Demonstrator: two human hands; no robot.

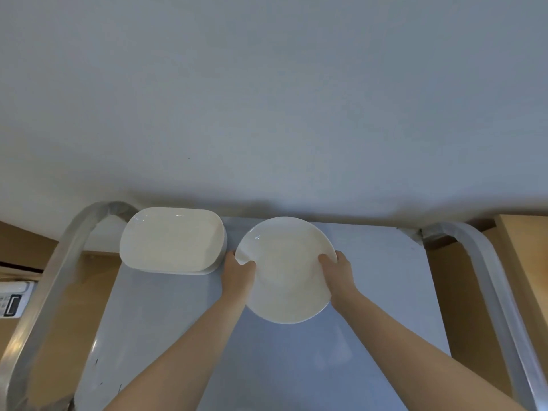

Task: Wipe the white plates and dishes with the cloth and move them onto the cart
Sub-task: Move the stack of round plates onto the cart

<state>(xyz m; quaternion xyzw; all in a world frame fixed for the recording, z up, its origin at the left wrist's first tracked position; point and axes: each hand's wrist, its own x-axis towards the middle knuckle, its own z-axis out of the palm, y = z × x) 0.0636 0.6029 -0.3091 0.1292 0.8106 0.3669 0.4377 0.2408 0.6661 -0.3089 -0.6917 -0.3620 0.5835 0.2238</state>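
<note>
A round white plate (286,268) is over the far part of the grey cart top (166,327), held by both hands. My left hand (238,277) grips its left rim and my right hand (338,275) grips its right rim, thumbs on the upper face. Whether the plate rests on the cart or hovers just above it I cannot tell. To its left a stack of white oblong dishes (172,240) sits at the cart's far left corner. No cloth is in view.
The cart's metal handle tubes arch up at the left (56,262) and the right (486,280). A plain wall (267,99) stands right behind the cart. Wooden floor shows on both sides. A white device (13,298) lies at the left edge.
</note>
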